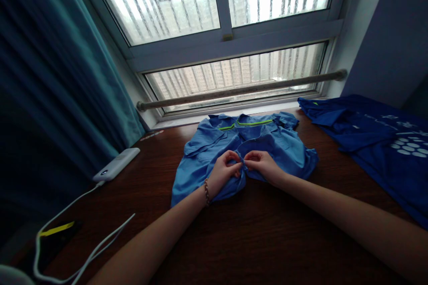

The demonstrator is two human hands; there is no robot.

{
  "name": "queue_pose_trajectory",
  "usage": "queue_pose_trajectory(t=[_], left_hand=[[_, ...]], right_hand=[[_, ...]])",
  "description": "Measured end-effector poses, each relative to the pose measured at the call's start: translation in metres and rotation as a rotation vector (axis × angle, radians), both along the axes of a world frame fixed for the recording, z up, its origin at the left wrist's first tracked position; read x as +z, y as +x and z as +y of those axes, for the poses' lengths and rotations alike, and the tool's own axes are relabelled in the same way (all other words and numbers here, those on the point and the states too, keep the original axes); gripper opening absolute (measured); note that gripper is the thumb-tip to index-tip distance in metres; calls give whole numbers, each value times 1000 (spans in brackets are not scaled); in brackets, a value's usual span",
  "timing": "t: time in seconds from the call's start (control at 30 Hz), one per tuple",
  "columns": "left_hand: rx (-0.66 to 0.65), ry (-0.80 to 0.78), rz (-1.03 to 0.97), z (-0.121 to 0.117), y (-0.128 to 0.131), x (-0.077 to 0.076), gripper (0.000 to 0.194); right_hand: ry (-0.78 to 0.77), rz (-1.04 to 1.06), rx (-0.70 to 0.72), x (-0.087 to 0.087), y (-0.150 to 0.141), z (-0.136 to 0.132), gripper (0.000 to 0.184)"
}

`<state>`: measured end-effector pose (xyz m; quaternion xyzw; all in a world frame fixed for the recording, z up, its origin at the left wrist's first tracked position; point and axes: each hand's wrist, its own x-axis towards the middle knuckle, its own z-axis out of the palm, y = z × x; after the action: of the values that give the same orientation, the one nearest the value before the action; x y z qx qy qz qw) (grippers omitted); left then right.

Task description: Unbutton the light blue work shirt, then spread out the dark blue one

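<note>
A light blue shirt (207, 142) with bright green trim near its collar lies spread on the dark wooden table. At the front opening, my left hand (229, 167) pinches one edge of the cloth between thumb and fingers. My right hand (262, 164) pinches the facing edge, so the fingertips of both hands nearly meet. Whatever small fastening sits between the fingertips is too small and covered to make out. A beaded bracelet (207, 191) circles my left wrist.
To the right lies a dark blue shirt (368, 142) with white print. A white power bank (117, 164) with a white cable (72, 202) rests at the left, near a black and yellow object (56, 230). Behind the table (267, 231) are a window rail (240, 91) and a curtain (83, 75).
</note>
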<state>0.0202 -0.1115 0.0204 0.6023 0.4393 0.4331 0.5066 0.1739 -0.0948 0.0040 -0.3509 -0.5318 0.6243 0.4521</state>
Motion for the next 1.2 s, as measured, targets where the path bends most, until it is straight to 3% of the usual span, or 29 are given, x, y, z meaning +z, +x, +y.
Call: queue_pose_trajectory(t=[0.17, 0.47, 0.6, 0.83, 1.2], left_hand=[[91, 13, 142, -2, 4, -1, 19], [141, 289, 484, -10, 4, -10, 12], [148, 331, 519, -11, 6, -9, 13], [132, 328, 568, -9, 4, -5, 17], [114, 374, 560, -14, 8, -5, 15]], right_hand=[[119, -113, -31, 2, 0, -3, 25], [438, -460, -131, -9, -1, -2, 22], [430, -472, -146, -9, -1, 0, 18], [254, -386, -191, -17, -1, 8, 18], [356, -502, -281, -15, -1, 4, 11]])
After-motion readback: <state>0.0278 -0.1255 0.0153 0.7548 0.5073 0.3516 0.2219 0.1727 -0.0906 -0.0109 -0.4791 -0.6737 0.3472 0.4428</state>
